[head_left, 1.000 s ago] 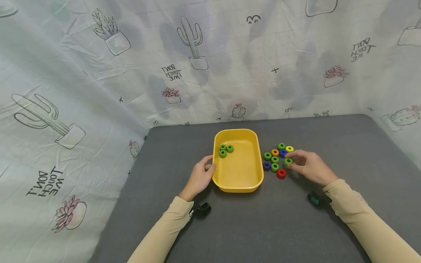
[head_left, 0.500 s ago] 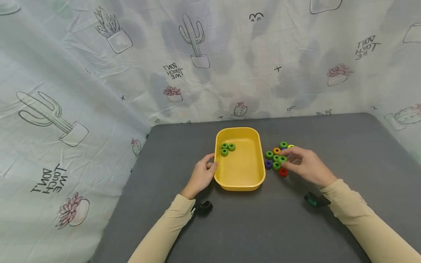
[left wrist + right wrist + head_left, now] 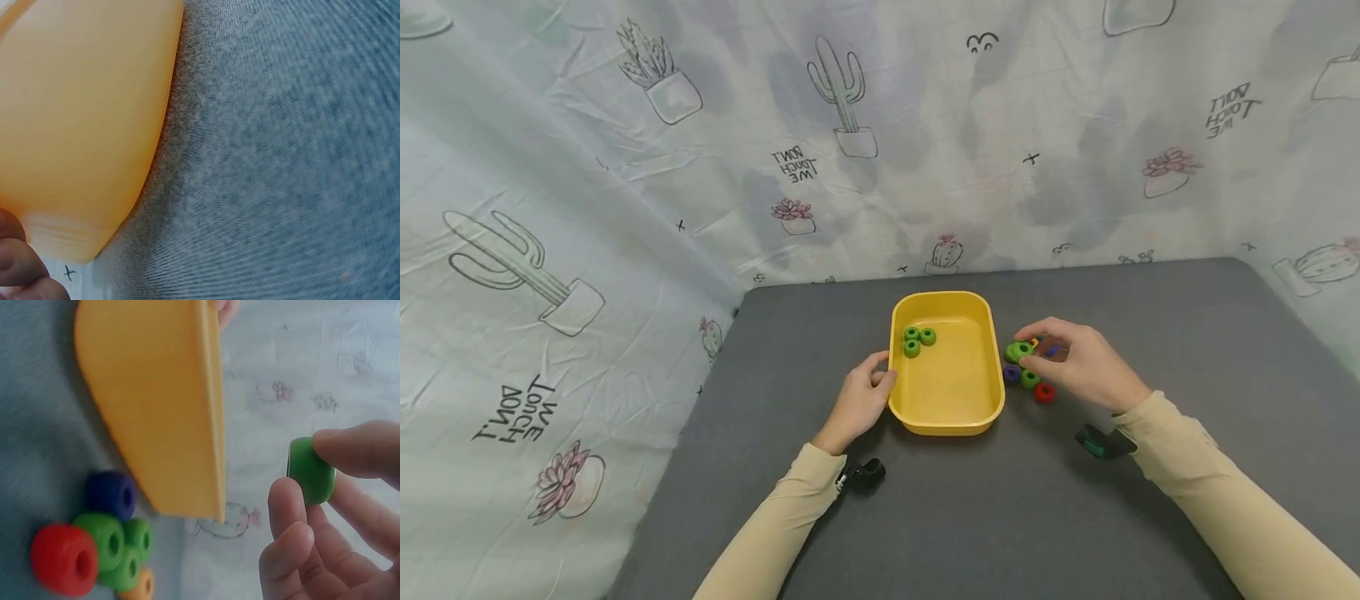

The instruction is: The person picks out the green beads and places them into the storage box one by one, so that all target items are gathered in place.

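My right hand (image 3: 1086, 367) pinches a green bead (image 3: 311, 470) between thumb and fingers. In the head view the bead is over the left part of the loose pile, a little right of the yellow tray (image 3: 946, 422); the right wrist view shows it above the table. My left hand (image 3: 857, 400) holds the tray by its left side, thumb at the rim and fingertips (image 3: 20, 259) against the outer wall. Three green beads (image 3: 928, 336) sit together in the tray's far left corner.
Loose beads lie right of the tray, among them a red bead (image 3: 1044, 392), a purple bead (image 3: 1012, 374) and several green ones; my right hand hides part of the pile. A grey table (image 3: 970, 517) runs back to a patterned curtain (image 3: 925, 125).
My right hand has moved left toward the tray with the green bead, which has risen from the pile's right side. My left hand stays at the tray.
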Available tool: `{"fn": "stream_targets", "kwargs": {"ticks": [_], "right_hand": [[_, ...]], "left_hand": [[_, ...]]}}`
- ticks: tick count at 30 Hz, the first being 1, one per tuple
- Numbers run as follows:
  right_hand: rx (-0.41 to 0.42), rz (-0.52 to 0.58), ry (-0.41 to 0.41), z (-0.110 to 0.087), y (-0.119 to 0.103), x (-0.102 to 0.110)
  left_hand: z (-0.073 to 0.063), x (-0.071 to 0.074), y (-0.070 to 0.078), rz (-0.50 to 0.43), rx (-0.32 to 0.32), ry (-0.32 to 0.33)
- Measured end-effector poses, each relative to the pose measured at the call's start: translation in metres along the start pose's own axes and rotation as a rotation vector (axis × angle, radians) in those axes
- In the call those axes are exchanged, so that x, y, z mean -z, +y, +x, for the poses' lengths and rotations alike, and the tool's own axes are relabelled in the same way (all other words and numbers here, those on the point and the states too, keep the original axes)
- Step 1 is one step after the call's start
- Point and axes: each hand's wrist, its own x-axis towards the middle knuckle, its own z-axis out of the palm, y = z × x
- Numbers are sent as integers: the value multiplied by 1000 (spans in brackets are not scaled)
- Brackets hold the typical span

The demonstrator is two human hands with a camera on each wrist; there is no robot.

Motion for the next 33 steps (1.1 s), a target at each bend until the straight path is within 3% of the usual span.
{"fn": "stream_targets", "kwargs": {"ticks": [14, 33], "right_hand": [[9, 46, -36, 36, -28, -9], [90, 59, -80, 86, -47, -44]], "left_hand": [[2, -1, 0, -12, 4, -28], [0, 0, -1, -4, 6, -7]]}}
